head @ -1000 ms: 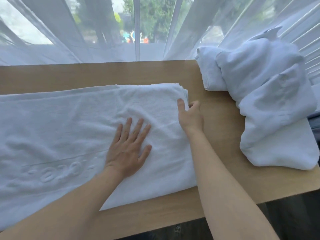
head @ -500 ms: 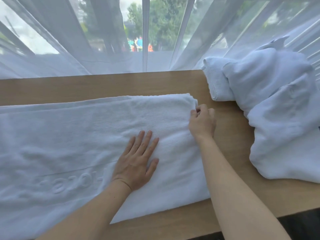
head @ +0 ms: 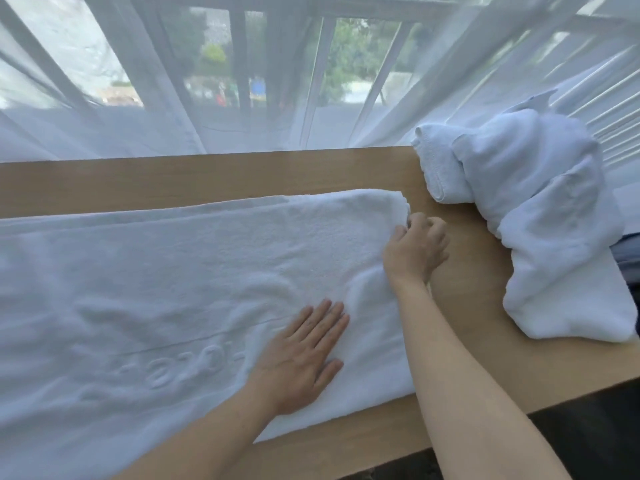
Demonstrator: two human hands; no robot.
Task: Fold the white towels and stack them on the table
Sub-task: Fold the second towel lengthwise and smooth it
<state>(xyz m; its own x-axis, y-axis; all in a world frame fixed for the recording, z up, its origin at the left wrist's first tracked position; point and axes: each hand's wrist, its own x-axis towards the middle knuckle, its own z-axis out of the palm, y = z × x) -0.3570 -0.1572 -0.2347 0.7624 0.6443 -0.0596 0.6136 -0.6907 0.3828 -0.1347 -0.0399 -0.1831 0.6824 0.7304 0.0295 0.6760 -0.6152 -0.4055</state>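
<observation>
Curled right hand (head: 415,249) pinches the far right corner of the flat white terry towel (head: 166,299) on the light wooden table (head: 207,181); left hand (head: 301,358) presses it, fingers straight

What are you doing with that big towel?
A person is folding a white towel spread across a wooden table. The left hand presses flat on the towel, while the right hand pinches its far right corner. More white towels lie in a loose heap at the table's right end, not yet stacked.
</observation>
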